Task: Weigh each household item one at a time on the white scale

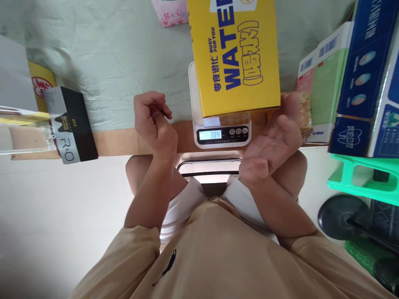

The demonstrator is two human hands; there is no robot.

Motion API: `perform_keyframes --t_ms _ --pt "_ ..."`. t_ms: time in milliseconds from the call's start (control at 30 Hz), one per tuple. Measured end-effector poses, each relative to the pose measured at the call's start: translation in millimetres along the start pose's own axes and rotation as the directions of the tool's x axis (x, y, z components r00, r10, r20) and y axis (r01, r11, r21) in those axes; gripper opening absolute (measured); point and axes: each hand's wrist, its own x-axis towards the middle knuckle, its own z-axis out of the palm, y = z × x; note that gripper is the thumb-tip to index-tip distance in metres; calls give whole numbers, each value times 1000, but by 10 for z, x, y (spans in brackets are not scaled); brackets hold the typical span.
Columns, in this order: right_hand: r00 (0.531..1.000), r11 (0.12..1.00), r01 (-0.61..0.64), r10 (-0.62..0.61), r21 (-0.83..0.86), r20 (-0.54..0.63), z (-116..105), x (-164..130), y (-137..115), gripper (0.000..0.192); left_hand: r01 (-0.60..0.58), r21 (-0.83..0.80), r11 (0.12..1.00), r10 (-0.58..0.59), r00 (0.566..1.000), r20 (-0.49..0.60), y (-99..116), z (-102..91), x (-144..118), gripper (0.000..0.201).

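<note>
A big yellow box with blue letters sits on a small white kitchen scale. The scale stands at the near edge of a table covered with a pale green cloth. The little screen on the scale glows, and it looks like it reads 384, though the numbers are small.

The person's right hand is just beside the right end of the scale. The palm faces up and the fingers are spread wide and loose. The fingertips reach up next to the bottom corner of the yellow box. Right behind them is a clear packet of snacks; I cannot tell if the fingers touch it. The hand grips nothing. The forearm rises from the lap, bent at the elbow, in a tan sleeve.

The left hand is up on the left side of the scale, a little apart from it. Its fingers are curled in toward the palm, like a soft fist, and nothing shows inside it. That forearm stands almost straight up from the knee.

Farther left on the table edge lies a black box with a grey end. On the right stand stacked boxes, blue and green. Below them is a green plastic stool.
</note>
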Motion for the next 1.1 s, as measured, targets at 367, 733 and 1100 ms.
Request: perform_keyframes --t_ms 367,733,1100 --pt "993 992 -120 120 -26 19 30 8 -57 85 39 -104 994 -39 999 -1 227 14 -52 27" --pt "999 999 32 -32 -7 -29 -29 -33 34 64 -47 -16 999 47 999 -21 8 -216 -46 24" --pt "900 909 415 -414 -23 -134 195 84 182 67 -223 -93 970 224 975 -6 70 -129 -23 29"
